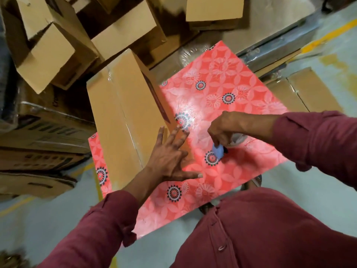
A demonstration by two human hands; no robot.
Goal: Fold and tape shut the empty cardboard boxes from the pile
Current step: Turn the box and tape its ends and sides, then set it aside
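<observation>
Taped box [123,117] lengthwise away from viewer, spread left hand [170,159] flat against its near end

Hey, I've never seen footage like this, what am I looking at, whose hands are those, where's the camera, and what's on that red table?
There is no machine here. One camera sits on a person's head and looks down, so you see their own two arms in maroon sleeves. The left hand lies with fingers spread against the near end of a closed cardboard box, which stands on a table with a red flowered cover. Clear tape seems to run along the box's top seam. The right hand grips a small blue tool just above the cover; it is too hidden to name for certain. Behind the table lies a pile of open boxes.
</observation>
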